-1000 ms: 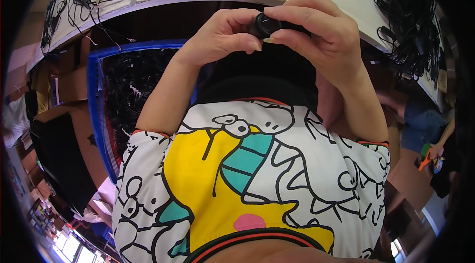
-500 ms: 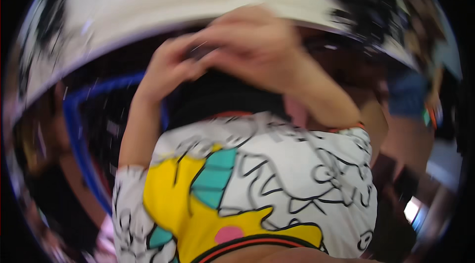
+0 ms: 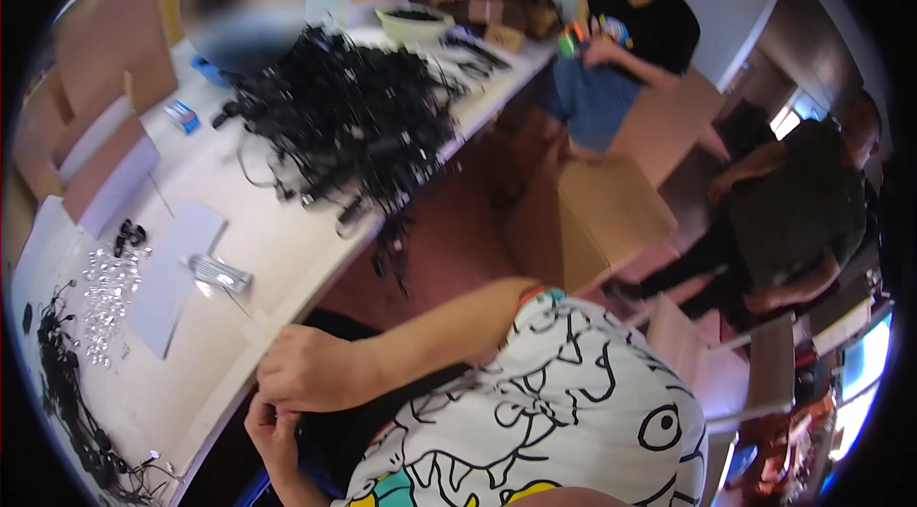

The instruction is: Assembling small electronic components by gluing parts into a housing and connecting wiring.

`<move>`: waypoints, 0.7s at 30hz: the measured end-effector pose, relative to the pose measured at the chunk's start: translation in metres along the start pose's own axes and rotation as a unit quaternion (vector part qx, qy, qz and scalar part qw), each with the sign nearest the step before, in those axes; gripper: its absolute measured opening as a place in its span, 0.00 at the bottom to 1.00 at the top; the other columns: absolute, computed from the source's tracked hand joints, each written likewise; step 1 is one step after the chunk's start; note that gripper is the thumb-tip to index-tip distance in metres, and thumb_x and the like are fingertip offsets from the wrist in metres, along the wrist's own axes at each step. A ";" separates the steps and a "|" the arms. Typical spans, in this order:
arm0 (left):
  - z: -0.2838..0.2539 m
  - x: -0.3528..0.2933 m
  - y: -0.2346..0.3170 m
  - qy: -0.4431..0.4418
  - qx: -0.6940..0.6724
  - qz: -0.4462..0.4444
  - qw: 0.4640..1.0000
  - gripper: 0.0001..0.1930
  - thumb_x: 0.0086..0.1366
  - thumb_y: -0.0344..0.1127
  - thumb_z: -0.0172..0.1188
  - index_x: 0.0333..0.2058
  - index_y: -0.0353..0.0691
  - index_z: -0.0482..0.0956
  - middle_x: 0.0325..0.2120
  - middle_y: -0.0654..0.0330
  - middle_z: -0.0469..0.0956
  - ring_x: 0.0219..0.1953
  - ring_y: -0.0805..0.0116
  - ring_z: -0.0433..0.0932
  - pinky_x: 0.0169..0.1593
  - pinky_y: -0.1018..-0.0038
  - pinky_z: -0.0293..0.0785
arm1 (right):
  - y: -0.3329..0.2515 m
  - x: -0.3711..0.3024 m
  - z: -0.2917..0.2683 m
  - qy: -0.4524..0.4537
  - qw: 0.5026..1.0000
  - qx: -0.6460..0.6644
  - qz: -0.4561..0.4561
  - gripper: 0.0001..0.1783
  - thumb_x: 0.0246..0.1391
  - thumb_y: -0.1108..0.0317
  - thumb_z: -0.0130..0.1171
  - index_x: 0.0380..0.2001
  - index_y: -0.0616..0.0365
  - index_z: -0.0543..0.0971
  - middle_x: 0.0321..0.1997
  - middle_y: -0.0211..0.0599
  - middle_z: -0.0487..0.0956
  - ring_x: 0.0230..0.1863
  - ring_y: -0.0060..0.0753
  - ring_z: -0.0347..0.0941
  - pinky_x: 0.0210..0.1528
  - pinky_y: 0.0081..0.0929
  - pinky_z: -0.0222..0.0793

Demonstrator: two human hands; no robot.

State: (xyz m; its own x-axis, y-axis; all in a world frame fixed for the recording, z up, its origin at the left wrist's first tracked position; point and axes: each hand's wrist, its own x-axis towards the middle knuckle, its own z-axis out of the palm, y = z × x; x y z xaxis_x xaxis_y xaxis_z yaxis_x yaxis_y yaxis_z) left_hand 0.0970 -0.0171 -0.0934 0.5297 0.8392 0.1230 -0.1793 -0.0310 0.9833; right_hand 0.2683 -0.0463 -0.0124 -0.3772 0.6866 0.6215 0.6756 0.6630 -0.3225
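Observation:
My right hand point(image 3: 320, 369) is closed, its fingers curled downward over my left hand point(image 3: 275, 435) at the near edge of the white table point(image 3: 250, 340). The fingers of my left hand are bent up against the right ones, and the two hands touch. Whatever lies between them, if anything, is hidden. Beyond the hands on the tabletop are a white sheet point(image 3: 177, 278), a small bundle of clear and grey pieces point(image 3: 220, 272) and a scatter of small clear pieces point(image 3: 107, 302).
A large heap of black cables point(image 3: 349, 116) hangs over the table edge; more black cables point(image 3: 72, 402) lie at left. Cardboard boxes point(image 3: 592, 211) stand right of the table. One person point(image 3: 635, 30) stands beyond them, another point(image 3: 793, 211) at the right. A pale bowl point(image 3: 414, 25) sits farther back.
My view has swung to the right, bringing the table, the cable heap and two people into sight. Both hands now appear lower and farther left, still together.

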 end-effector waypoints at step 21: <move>-0.023 -0.014 0.014 -0.019 -0.010 0.013 1.000 0.15 0.49 0.33 0.60 0.35 0.33 0.72 0.22 0.68 0.69 0.25 0.82 0.66 0.28 0.86 0.63 | 0.003 0.018 0.017 -0.118 0.951 0.261 0.114 0.12 0.37 0.70 0.63 0.30 0.58 0.79 0.22 0.30 0.73 0.21 0.20 0.68 0.25 0.14 0.63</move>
State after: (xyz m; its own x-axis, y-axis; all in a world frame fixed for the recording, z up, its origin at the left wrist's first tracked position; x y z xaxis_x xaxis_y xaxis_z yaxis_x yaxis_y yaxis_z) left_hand 0.0680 -0.0165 -0.0848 0.5565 0.8166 0.1532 -0.2089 -0.0409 0.9771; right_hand 0.2527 -0.0274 -0.0141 -0.4325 0.8370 0.3353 0.3728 0.5046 -0.7787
